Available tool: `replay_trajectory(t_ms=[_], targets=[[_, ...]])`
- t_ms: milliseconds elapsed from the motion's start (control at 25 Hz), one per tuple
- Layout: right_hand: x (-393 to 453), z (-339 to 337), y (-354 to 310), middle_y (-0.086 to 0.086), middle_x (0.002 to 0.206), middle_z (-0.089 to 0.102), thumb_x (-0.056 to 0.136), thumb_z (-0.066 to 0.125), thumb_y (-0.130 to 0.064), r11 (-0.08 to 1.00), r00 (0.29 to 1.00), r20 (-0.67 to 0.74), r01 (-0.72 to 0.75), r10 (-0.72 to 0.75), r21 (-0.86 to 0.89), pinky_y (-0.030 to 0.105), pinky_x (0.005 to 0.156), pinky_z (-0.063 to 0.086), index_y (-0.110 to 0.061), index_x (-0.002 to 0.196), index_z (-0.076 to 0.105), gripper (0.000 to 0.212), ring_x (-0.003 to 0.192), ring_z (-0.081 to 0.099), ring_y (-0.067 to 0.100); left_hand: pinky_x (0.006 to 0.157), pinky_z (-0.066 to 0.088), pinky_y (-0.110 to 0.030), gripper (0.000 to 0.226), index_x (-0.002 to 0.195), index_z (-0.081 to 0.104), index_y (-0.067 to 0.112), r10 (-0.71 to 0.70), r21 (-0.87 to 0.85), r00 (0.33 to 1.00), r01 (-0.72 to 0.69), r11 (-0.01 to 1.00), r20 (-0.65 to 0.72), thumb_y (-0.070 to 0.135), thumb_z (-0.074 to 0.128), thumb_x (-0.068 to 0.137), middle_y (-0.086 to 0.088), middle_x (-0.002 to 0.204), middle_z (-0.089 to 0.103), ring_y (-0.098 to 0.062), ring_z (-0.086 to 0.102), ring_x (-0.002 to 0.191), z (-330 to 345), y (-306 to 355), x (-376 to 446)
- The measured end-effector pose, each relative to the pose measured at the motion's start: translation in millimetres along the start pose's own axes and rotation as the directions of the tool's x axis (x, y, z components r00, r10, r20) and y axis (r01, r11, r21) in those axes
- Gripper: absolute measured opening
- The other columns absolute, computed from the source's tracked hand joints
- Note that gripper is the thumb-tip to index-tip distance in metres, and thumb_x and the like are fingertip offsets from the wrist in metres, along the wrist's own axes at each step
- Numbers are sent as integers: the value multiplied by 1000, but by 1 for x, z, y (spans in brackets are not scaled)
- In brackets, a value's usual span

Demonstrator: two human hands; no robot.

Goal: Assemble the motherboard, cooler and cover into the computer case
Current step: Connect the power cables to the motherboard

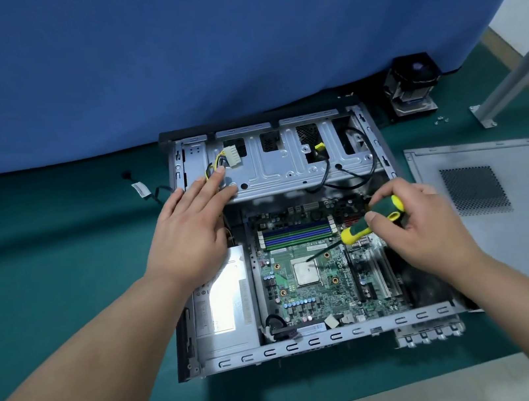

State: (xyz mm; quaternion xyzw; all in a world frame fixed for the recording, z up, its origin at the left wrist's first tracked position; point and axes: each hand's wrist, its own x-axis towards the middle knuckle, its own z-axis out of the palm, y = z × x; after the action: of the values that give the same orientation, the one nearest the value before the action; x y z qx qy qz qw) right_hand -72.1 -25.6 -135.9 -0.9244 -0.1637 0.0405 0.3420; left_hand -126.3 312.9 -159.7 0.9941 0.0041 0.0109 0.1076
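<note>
With the motherboard (pixel 316 272) already lying inside the computer case (pixel 312 338), this looks like the screw-down step. Right hand (pixel 423 227) grips the screwdriver (pixel 372 219), tip over the board's middle; left hand (pixel 192 232) lies flat, fingers straight, on the case's drive cage (pixel 285 162). Cooler (pixel 411 87) waits beyond the case's far right corner, cover (pixel 515 216) flat to its right. Next: seat the tip squarely on a screw. Screw heads are too small to make out.

Both bare forearms were extended forward. The left hand (pixel 188 233) was laid flat, palm down, with its fingers straight and close together. The right hand (pixel 423 227) was curled in a grip, thumb and fingers wrapped inward, the wrist bent slightly leftward.
</note>
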Motion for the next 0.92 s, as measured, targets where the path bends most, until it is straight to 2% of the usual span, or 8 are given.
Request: replay_trajectory(t_ms=[120,280,360,440,560,760,840,920], targets=[[2,-2,-2,-8,78,58,91,65,-42,997,998,-17,-54,55,53,26,60,33,-41,91,55,10,69,48,10,128,6,-37,69,156,37,36,-10,14,1000,10,1000,15,25,35,88,18,169,11,-10,16,156,-3,1,0],[6,-3,-5,-18,90,53,86,62,-50,994,991,73,-110,110,-4,36,75,51,-45,89,52,12,83,54,17,128,9,-40,68,156,36,34,-18,34,1000,17,999,25,27,33,89,16,170,12,-11,15,156,-4,2,0],[6,-2,-7,-20,89,53,84,59,-55,991,985,107,-132,133,-20,38,79,52,-46,87,50,13,84,54,17,128,9,-41,69,157,36,34,-5,41,1000,4,999,30,29,33,88,15,170,12,-11,15,157,-4,1,-1],[7,-4,-10,-18,83,55,81,57,-59,989,980,132,-145,148,-33,35,81,49,-45,87,50,16,94,54,19,128,9,-41,70,158,35,34,-3,50,999,0,999,44,31,31,88,14,170,13,-11,15,157,-5,1,-2],[9,-4,-14,-15,79,57,82,60,-54,982,970,166,-166,178,-84,31,79,40,-43,89,52,15,107,46,17,127,12,-43,70,158,34,33,-1,51,999,-1,999,37,33,29,88,13,170,15,-13,17,156,-5,0,-2],[12,-13,-25,-3,87,62,71,51,-59,956,937,195,-292,291,-24,33,77,46,-42,91,57,27,108,43,13,127,9,-44,67,158,33,36,14,55,1000,-15,998,24,33,34,91,10,171,14,-20,13,158,-8,4,-3],[14,-19,-28,-1,95,66,70,52,-56,949,927,222,-316,304,20,30,69,43,-43,90,59,25,99,49,7,126,11,-49,66,157,35,35,40,94,999,-40,995,1,30,40,91,8,171,16,-26,12,158,-9,6,-5],[16,-26,-33,0,94,67,71,57,-48,935,923,237,-335,302,113,25,55,39,-43,89,63,20,67,52,0,124,15,-53,65,155,40,30,59,139,998,-56,989,-17,26,49,91,5,168,26,-32,19,155,-11,10,-8]])
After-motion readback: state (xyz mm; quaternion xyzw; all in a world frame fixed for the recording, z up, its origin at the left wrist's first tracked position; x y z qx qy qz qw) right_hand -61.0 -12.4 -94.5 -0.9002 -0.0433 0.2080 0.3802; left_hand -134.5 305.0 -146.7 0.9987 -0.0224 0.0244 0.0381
